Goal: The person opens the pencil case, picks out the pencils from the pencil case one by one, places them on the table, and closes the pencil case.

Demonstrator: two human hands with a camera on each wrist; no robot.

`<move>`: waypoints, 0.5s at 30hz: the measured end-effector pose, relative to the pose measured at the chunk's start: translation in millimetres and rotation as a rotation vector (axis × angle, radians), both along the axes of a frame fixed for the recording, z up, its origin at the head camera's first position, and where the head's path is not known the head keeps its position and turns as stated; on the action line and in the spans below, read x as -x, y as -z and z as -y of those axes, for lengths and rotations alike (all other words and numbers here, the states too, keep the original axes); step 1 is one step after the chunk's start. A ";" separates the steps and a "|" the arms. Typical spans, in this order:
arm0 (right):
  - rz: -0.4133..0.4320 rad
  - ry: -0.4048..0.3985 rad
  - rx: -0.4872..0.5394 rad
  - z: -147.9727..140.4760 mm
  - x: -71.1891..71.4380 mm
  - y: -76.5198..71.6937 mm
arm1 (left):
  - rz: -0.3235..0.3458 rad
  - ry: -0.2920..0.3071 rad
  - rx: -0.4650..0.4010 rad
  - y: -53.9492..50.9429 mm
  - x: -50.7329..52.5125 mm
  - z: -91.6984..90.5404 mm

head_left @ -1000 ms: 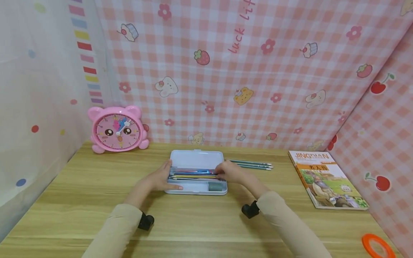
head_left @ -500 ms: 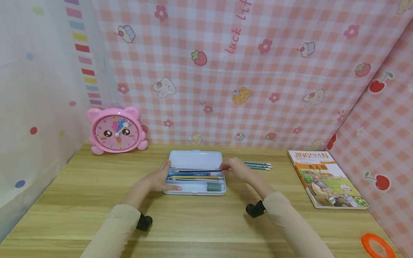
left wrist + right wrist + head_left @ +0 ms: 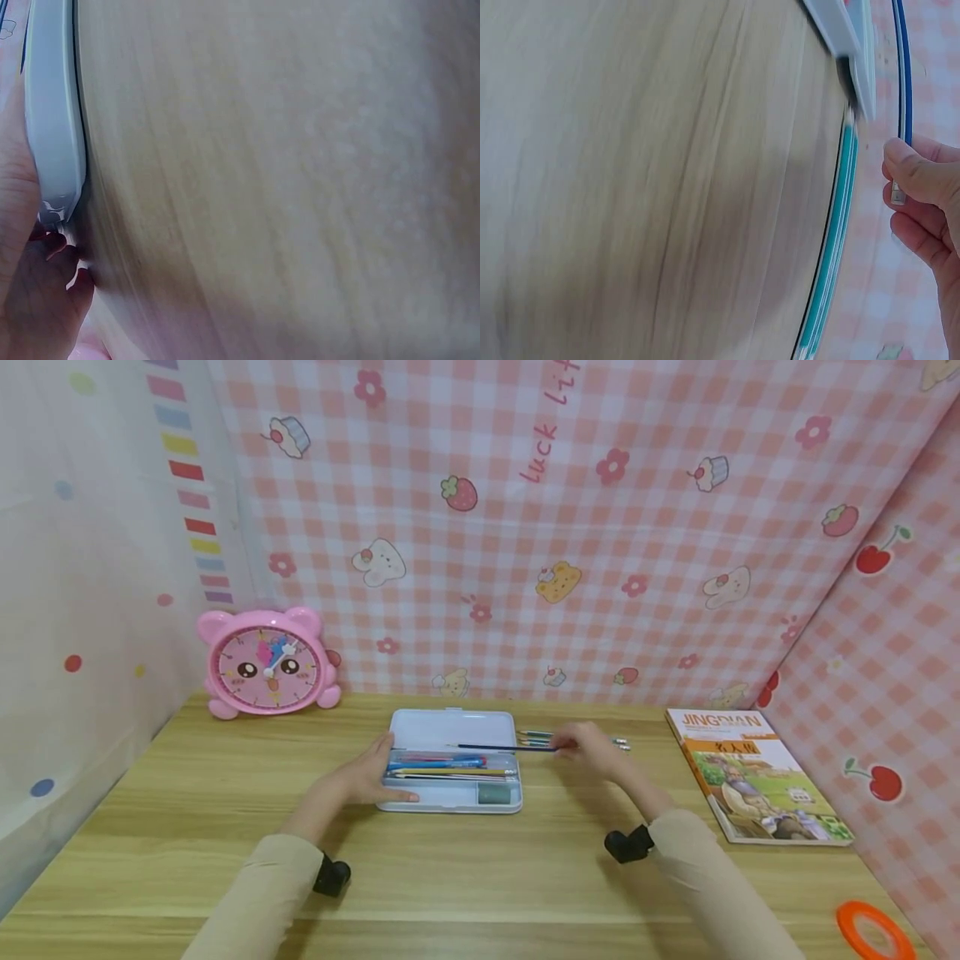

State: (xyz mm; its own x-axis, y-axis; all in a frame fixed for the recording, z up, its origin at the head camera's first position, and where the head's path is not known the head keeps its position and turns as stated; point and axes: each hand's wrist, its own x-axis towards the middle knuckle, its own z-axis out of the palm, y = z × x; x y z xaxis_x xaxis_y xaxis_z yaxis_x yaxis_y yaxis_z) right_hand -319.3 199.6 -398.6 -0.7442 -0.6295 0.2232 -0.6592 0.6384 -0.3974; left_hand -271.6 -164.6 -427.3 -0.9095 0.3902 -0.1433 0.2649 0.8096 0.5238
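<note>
Pencil (image 3: pixel 905 75) pinched, hands (image 3: pixel 588 750) (image 3: pixel 366 777) well apart

**A left hand (image 3: pixel 26 274) grips the end of a pale case (image 3: pixel 54 112)**

The hand enters along the left edge of the view, its fingers (image 3: pixel 49 281) bent around the case's rounded, glossy lower end. The case's smooth side runs up to the top edge. Wood-grained tabletop (image 3: pixel 262 150) fills most of the rest, darker beside the fingers and blurred towards the right. A pink thing (image 3: pixel 90 352), too cropped to identify, shows at the bottom left.
</note>
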 end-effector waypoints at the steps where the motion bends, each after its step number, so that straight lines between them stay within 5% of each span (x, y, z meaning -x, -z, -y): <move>1: -0.009 0.003 0.009 -4.7 0.3 0.5 | 0.000 0.001 0.000 0.2 0.2 0.1; 9: -0.098 0.050 0.046 -42.2 3.4 8.0 | 0.008 -0.005 -0.006 2.0 2.2 0.8; 15: -0.077 0.121 0.023 -65.4 0.9 9.7 | 0.021 -0.006 -0.005 2.1 2.3 -0.4</move>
State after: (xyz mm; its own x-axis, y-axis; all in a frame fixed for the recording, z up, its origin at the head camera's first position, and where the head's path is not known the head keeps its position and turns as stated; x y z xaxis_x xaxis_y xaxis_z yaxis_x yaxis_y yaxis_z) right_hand -320.2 265.0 -408.3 -0.7947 -0.5299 0.2960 -0.6067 0.7065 -0.3644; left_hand -273.8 -164.2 -429.4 -0.9088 0.3850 -0.1609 0.2484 0.8089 0.5330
